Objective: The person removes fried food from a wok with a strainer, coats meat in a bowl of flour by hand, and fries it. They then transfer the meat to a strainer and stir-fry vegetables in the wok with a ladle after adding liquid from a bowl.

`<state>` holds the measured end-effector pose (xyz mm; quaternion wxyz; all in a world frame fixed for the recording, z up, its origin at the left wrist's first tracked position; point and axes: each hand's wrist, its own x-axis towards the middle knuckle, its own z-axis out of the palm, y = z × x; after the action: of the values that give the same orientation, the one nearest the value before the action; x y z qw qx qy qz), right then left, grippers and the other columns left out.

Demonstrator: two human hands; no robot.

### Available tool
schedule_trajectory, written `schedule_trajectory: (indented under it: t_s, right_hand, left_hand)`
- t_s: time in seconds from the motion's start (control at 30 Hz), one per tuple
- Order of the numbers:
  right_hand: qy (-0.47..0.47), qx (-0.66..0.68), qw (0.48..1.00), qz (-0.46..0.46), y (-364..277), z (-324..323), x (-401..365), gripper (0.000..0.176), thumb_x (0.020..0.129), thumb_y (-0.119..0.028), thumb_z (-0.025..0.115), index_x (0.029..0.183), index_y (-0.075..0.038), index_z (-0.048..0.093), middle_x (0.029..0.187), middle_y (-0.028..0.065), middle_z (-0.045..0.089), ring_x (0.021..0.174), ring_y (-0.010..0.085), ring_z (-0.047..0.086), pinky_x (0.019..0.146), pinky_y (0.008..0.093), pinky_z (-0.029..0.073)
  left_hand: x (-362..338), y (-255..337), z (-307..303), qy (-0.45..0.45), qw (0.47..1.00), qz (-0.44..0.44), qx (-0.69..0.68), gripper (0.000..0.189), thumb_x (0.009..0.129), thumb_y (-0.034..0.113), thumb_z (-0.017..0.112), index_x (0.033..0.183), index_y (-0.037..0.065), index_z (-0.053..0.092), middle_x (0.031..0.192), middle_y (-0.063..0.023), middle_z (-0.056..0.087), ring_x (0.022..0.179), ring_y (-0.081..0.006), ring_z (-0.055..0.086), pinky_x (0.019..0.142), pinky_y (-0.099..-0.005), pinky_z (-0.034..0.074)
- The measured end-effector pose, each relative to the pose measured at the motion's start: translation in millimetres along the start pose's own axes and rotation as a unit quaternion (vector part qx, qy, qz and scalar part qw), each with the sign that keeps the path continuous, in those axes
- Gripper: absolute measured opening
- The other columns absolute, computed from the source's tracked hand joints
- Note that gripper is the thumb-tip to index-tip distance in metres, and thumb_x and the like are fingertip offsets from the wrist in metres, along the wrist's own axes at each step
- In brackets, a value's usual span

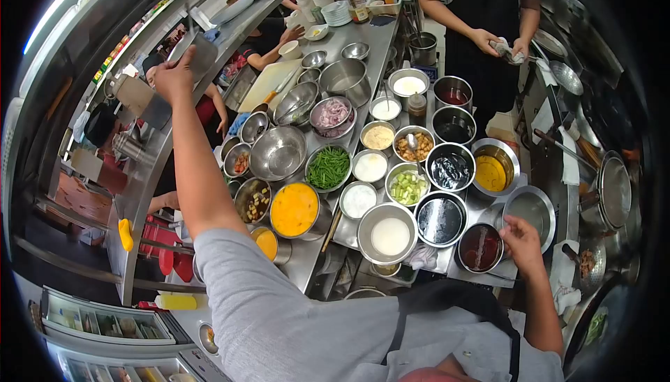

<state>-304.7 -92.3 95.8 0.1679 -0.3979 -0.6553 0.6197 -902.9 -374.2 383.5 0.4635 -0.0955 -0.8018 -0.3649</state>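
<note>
My left hand is raised to the high shelf at the upper left, its fingers closed on a grey metal container. My right hand hangs loosely over the right end of the counter with bent fingers apart. It is between a pot of dark red sauce and a wide metal bowl, overlapping the bowl's near rim in this view. Left of the red sauce stand a pot of dark liquid and a bowl of white liquid.
Bowls crowd the counter: cut green vegetables, beaten egg, sliced onions, yellow liquid. A co-worker in an apron stands across, holding a cloth. Other people work beyond the shelf. Pans line the right side.
</note>
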Motion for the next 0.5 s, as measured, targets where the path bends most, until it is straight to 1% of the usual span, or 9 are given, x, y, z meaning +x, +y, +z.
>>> schedule_trajectory:
  t_s: [0.17,0.23,0.27,0.33,0.37,0.4,0.43,0.47,0.5]
  right_hand:
    - [0.04,-0.002,0.996,0.08,26.8,-6.4,-15.0,0.041,0.08,-0.012,0.068,0.115,0.003,0.054,0.079,0.0014,0.055,0.057,0.0072,0.05,0.048,0.0205,0.04]
    - [0.056,0.008,0.993,0.102,35.4,-9.2,-25.8,0.039,0.079,-0.012,0.069,0.113,0.003,0.056,0.078,0.0015,0.055,0.056,0.0069,0.05,0.048,0.0204,0.039]
    - [0.067,0.012,0.991,0.112,39.8,-10.2,-31.7,0.039,0.079,-0.012,0.069,0.113,0.003,0.056,0.078,0.0015,0.055,0.056,0.0069,0.05,0.048,0.0204,0.039]
    - [0.072,-0.036,0.993,0.083,50.9,-18.4,-47.6,0.036,0.079,-0.014,0.069,0.109,0.003,0.059,0.081,0.0043,0.059,0.063,0.0105,0.054,0.056,0.0239,0.045]
    - [0.089,-0.129,0.987,0.034,57.8,-22.2,-57.1,0.035,0.078,-0.017,0.069,0.105,0.003,0.062,0.088,0.009,0.063,0.077,0.0151,0.059,0.07,0.0284,0.048]
    - [0.096,-0.139,0.984,0.055,44.0,-22.7,-71.1,0.036,0.077,-0.019,0.069,0.105,0.002,0.063,0.093,0.0126,0.065,0.089,0.019,0.06,0.081,0.0316,0.047]
    - [0.108,-0.224,0.969,-0.004,66.4,-32.5,-83.8,0.04,0.076,-0.02,0.07,0.108,0.002,0.061,0.097,0.0151,0.064,0.091,0.0209,0.061,0.081,0.0317,0.047]
    - [0.14,-0.219,0.966,0.013,77.6,-38.2,-102.1,0.045,0.075,-0.022,0.071,0.112,0.001,0.059,0.1,0.0168,0.063,0.09,0.0233,0.061,0.082,0.0327,0.048]
    - [0.164,-0.264,0.951,0.011,88.8,-50.1,-121.7,0.054,0.075,-0.022,0.071,0.122,0.0,0.052,0.1,0.0167,0.06,0.089,0.025,0.06,0.08,0.035,0.049]
  left_hand:
    - [29.5,-46.4,33.7,0.019,0.997,-0.016,0.073,0.068,0.054,0.06,0.079,0.085,0.002,0.061,0.084,-0.0149,0.066,0.082,-0.0284,0.063,0.076,-0.0378,0.048]
    - [36.3,-60.0,42.4,0.013,0.998,-0.037,0.054,0.075,0.057,0.062,0.076,0.1,0.002,0.061,0.104,-0.0189,0.062,0.101,-0.0319,0.058,0.089,-0.0424,0.043]
    - [44.5,-77.7,53.0,0.046,0.997,0.007,0.062,0.079,0.058,0.063,0.075,0.107,0.003,0.06,0.112,-0.02,0.058,0.107,-0.0335,0.053,0.094,-0.0445,0.04]
    - [58.2,-103.5,64.8,0.051,0.994,0.057,0.073,0.089,0.058,0.065,0.072,0.12,0.003,0.055,0.128,-0.0223,0.046,0.12,-0.0379,0.042,0.103,-0.0497,0.031]
    - [70.4,-122.4,74.9,0.094,0.977,0.113,0.155,0.091,0.057,0.065,0.075,0.115,-0.003,0.056,0.109,-0.0222,0.06,0.102,-0.0343,0.057,0.09,-0.0419,0.044]
    - [62.6,-120.9,69.6,0.076,0.961,0.091,0.251,0.093,0.06,0.07,0.069,0.116,-0.003,0.056,0.107,-0.0224,0.061,0.098,-0.0346,0.059,0.087,-0.041,0.046]
    - [75.3,-130.1,70.5,-0.121,0.941,0.013,0.315,0.09,0.064,0.07,0.065,0.116,-0.002,0.056,0.112,-0.0219,0.057,0.1,-0.035,0.057,0.085,-0.0465,0.047]
    - [73.7,-116.9,58.9,-0.252,0.891,0.011,0.377,0.075,0.077,0.064,0.057,0.115,-0.001,0.057,0.107,-0.0214,0.06,0.092,-0.0331,0.061,0.079,-0.0433,0.05]
    - [49.6,-102.6,55.7,-0.225,0.893,0.085,0.381,0.069,0.078,0.059,0.058,0.112,-0.001,0.056,0.104,-0.0195,0.059,0.089,-0.0312,0.06,0.077,-0.042,0.049]
